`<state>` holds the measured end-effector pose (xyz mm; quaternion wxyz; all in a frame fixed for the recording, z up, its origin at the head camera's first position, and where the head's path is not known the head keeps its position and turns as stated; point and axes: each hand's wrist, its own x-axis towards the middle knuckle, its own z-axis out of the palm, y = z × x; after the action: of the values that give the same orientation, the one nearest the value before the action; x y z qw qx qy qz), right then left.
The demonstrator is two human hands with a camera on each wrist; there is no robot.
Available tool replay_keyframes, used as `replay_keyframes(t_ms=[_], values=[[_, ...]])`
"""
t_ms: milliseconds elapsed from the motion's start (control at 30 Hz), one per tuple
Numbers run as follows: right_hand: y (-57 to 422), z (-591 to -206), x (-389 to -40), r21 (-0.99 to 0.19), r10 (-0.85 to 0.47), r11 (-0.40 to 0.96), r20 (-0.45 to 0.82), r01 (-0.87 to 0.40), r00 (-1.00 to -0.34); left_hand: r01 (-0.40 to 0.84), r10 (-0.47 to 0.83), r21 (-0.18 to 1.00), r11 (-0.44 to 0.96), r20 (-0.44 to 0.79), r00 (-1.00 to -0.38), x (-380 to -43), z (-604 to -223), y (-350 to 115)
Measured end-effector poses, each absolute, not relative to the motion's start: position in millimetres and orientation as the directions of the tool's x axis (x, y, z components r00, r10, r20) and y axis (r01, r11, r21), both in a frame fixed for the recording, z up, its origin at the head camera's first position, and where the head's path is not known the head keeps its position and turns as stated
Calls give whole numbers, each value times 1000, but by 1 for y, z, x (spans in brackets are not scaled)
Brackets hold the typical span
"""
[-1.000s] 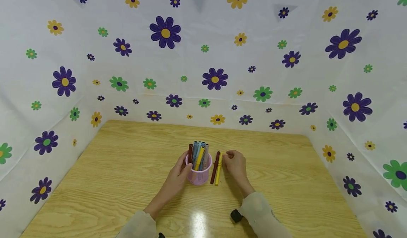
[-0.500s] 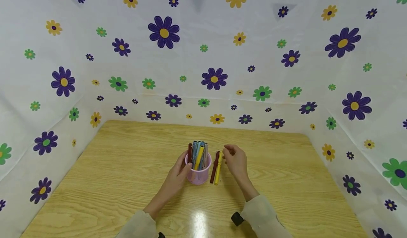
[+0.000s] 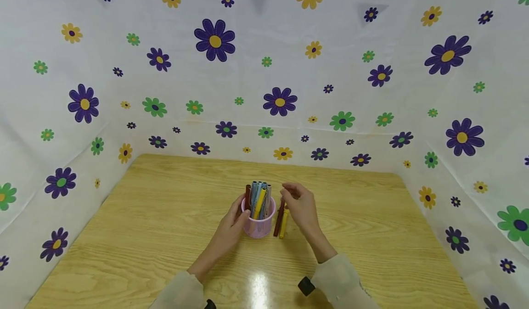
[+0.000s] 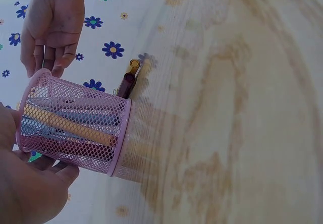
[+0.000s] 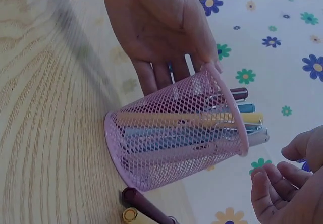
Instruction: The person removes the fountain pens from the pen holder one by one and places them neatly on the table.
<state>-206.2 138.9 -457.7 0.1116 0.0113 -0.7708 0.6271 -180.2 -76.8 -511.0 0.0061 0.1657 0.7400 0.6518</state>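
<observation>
Cup [image 3: 257, 227] well off table's back edge [image 3: 264, 165]

At the lower left, the left hand [image 4: 30, 188] holds a pink cup [image 4: 75, 95] with lots of little holes and pens [image 4: 75, 128] inside. The right hand [image 4: 55, 24] is at the upper left. Near the top middle are a dark red pen [image 4: 127, 85] and a yellow pen [image 4: 135, 63].

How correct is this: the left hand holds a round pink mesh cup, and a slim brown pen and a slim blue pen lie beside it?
Only blue is wrong: the head view shows a slim yellow pen beside the brown pen.
</observation>
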Motion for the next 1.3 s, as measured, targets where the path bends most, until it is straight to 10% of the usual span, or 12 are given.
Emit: replay_keyframes(t_ms=[700,1300], values=[[119,-457,-194,-897,42,321,333,-303,-942,238,242,967,93,210,-947,-169,-515,-72],[116,-469,-200,-896,-22,390,220,-211,-975,237,231,966,106,208,-950,-160,-514,-71]])
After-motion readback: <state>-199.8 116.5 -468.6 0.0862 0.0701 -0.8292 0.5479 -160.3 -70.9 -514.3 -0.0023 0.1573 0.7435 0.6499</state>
